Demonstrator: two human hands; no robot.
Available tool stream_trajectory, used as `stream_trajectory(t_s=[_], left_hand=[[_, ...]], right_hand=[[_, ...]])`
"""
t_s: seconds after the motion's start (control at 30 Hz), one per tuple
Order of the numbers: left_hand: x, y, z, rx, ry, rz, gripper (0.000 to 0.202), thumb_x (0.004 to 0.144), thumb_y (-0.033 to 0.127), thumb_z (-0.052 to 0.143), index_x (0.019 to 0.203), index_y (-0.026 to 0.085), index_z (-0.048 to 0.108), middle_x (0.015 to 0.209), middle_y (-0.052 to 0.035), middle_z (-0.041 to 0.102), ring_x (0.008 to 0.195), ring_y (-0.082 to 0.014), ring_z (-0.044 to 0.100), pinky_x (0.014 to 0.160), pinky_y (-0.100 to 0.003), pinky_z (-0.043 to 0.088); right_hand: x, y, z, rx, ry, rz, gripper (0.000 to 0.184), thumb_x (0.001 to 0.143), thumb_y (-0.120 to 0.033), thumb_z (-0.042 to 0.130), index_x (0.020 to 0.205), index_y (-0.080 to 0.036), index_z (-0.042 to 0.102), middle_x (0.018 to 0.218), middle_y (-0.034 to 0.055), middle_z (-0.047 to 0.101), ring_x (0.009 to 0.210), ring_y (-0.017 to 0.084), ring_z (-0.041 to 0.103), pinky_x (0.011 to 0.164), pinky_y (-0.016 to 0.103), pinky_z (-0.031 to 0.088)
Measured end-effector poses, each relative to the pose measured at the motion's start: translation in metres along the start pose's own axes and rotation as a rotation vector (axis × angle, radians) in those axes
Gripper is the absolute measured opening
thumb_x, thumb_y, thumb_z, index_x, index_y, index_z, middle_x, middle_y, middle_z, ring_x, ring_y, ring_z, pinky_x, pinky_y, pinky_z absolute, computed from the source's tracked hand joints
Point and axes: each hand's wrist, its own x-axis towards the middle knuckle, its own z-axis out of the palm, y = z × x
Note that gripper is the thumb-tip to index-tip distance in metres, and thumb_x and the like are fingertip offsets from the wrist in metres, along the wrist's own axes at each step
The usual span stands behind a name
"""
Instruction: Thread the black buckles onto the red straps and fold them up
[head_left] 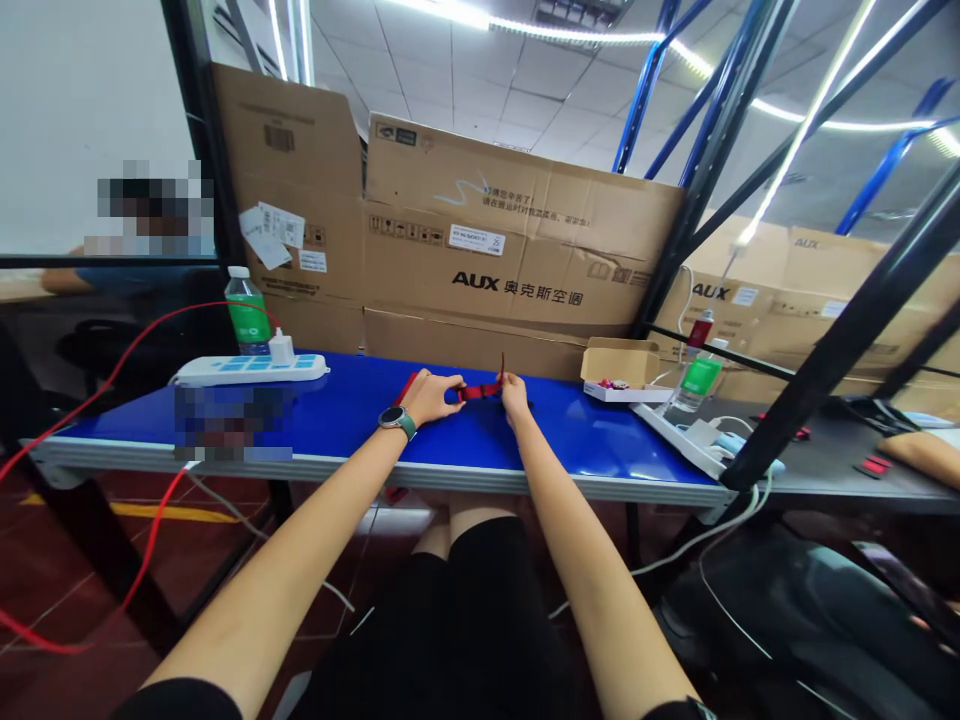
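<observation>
Both my hands meet over the middle of the blue table (345, 425). My left hand (433, 396), with a watch on its wrist, pinches one end of a small red strap-like piece (480, 391). My right hand (514, 393) pinches the other end, and a thin red strip rises straight up from its fingers. The piece is stretched between the two hands just above the tabletop. Its exact kind is too small to make out.
A white power strip (251, 369) and a green-labelled bottle (247, 312) stand at the table's left. A small open cardboard box (626, 367), another bottle (699, 380) and a second power strip (686, 436) lie right. Large cartons (517, 250) wall the back. Another person sits far left.
</observation>
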Motion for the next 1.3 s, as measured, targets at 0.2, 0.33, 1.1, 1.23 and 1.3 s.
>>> stream_trajectory(t_s=[0.2,0.33,1.1,1.23,1.3], left_hand=[[-0.002,-0.007,0.002,-0.102,-0.029,0.018,0.034,0.085,0.03,0.066,0.118,0.024,0.07,0.115,-0.0038,0.075,0.107,-0.0218,0.069,0.095,-0.031,0.048],[-0.003,-0.012,0.008,-0.102,-0.033,-0.065,0.04,0.084,0.027,0.065,0.123,0.023,0.068,0.12,-0.0056,0.073,0.111,-0.0231,0.068,0.097,-0.032,0.05],[0.002,-0.017,0.019,-0.284,0.114,-0.261,0.017,0.087,0.035,0.063,0.091,0.022,0.072,0.085,-0.0046,0.077,0.077,-0.0198,0.07,0.07,-0.028,0.051],[0.002,-0.012,0.015,-0.237,0.118,-0.26,0.015,0.084,0.034,0.063,0.082,0.022,0.07,0.082,-0.0045,0.076,0.074,-0.0192,0.069,0.066,-0.027,0.048],[0.002,-0.011,0.013,-0.217,0.151,-0.291,0.015,0.085,0.034,0.062,0.083,0.022,0.07,0.082,-0.005,0.076,0.075,-0.0198,0.069,0.068,-0.027,0.048]], right_hand=[[-0.012,-0.018,-0.01,-0.33,0.214,-0.076,0.053,0.078,-0.011,0.037,0.128,-0.014,0.055,0.116,0.0149,0.063,0.107,0.023,0.06,0.095,0.037,0.045],[-0.03,-0.034,-0.002,-0.626,-0.043,-0.32,0.043,0.083,-0.017,0.048,0.123,-0.022,0.061,0.127,0.0127,0.061,0.125,0.029,0.048,0.104,0.046,0.035],[-0.048,-0.045,0.023,-0.686,-0.289,-0.345,0.022,0.085,-0.036,0.064,0.102,-0.023,0.06,0.105,0.0041,0.072,0.101,0.024,0.064,0.091,0.038,0.038],[-0.046,-0.044,0.024,-0.699,-0.264,-0.3,0.02,0.082,-0.036,0.066,0.095,-0.023,0.058,0.098,0.0027,0.072,0.094,0.024,0.064,0.083,0.034,0.04],[-0.045,-0.043,0.024,-0.704,-0.251,-0.285,0.02,0.08,-0.035,0.066,0.093,-0.023,0.058,0.096,0.0026,0.071,0.091,0.023,0.064,0.079,0.031,0.04]])
